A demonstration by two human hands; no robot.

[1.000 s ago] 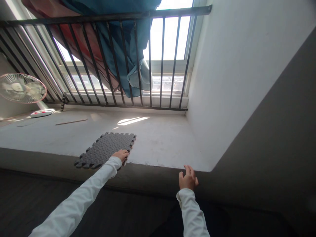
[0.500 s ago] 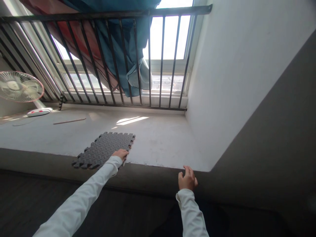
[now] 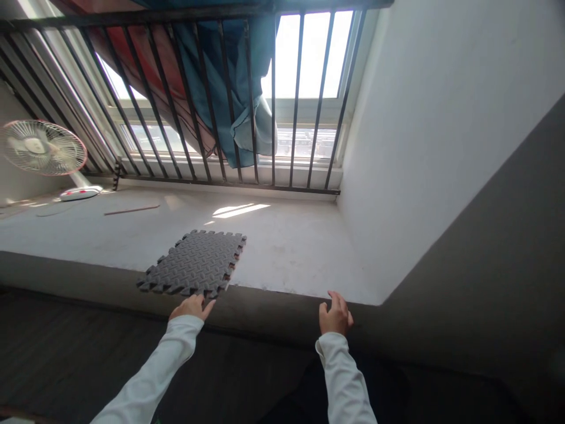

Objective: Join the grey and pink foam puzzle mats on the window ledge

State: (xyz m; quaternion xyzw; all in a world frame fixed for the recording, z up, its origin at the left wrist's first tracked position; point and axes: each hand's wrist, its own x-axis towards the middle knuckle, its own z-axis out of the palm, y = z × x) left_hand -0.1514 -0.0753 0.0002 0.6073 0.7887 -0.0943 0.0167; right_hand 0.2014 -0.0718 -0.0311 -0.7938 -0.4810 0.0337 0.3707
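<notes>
A grey foam floor mat tile with jigsaw edges and a raised tread pattern lies on the white ledge, its near edge jutting past the ledge's front. At that near edge is my left hand, thumb held away from the fingers; the fingertips are partly hidden against the tile, and no grip on it shows. My right hand is farther right, near the ledge's front edge, with nothing in it and its fingers loosely bent and apart. Both arms wear white sleeves.
The white ledge meets a wall on the right. Dark railings stand at the back before a window and a blue-red curtain. A fan and a thin stick are on the left.
My left hand has moved from the tile's right edge to its near edge, down and left. The right hand has stayed about where it was. The view has shifted slightly.
</notes>
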